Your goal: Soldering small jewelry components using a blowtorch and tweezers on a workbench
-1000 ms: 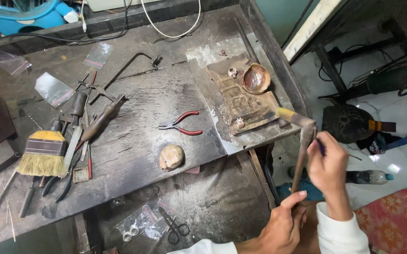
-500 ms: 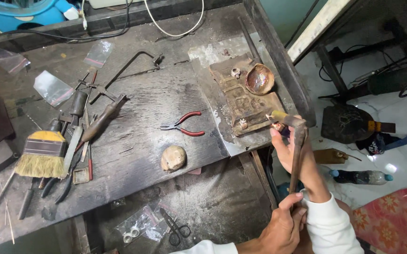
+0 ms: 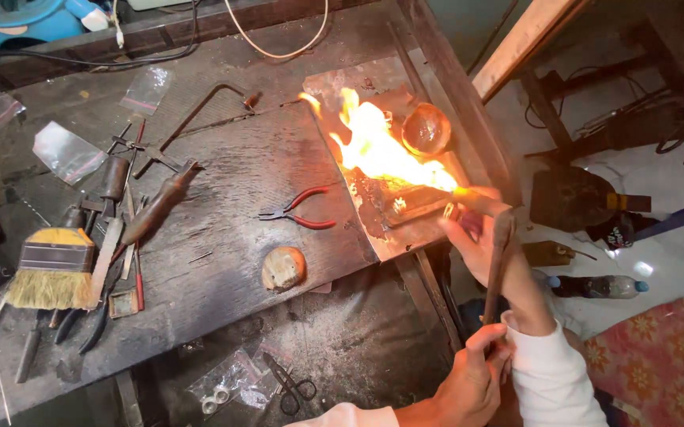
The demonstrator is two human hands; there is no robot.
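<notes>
My right hand [image 3: 478, 237] grips a gas torch [image 3: 480, 202] at the right edge of the dark workbench [image 3: 223, 182]. A large yellow-orange flame [image 3: 381, 150] shoots from it to the upper left over a scorched metal soldering block [image 3: 405, 207]. My left hand [image 3: 472, 378], lower down near my body, is closed on the thin brown hose [image 3: 498, 265] that runs up to the torch. A small round copper bowl [image 3: 426, 130] sits just right of the flame.
Red-handled pliers [image 3: 298, 215] lie left of the block, a rounded pale lump [image 3: 283, 267] below them. A yellow brush [image 3: 53, 269], files, a saw frame [image 3: 191, 119] and plastic bags lie at the left. Scissors [image 3: 290, 386] rest on a lower shelf; a plastic bottle [image 3: 595, 286] lies on the floor.
My right hand rose from beside the bench to the block's edge with the torch. The torch has lit, and a big flame now sweeps over the block. My left hand stays on the hose.
</notes>
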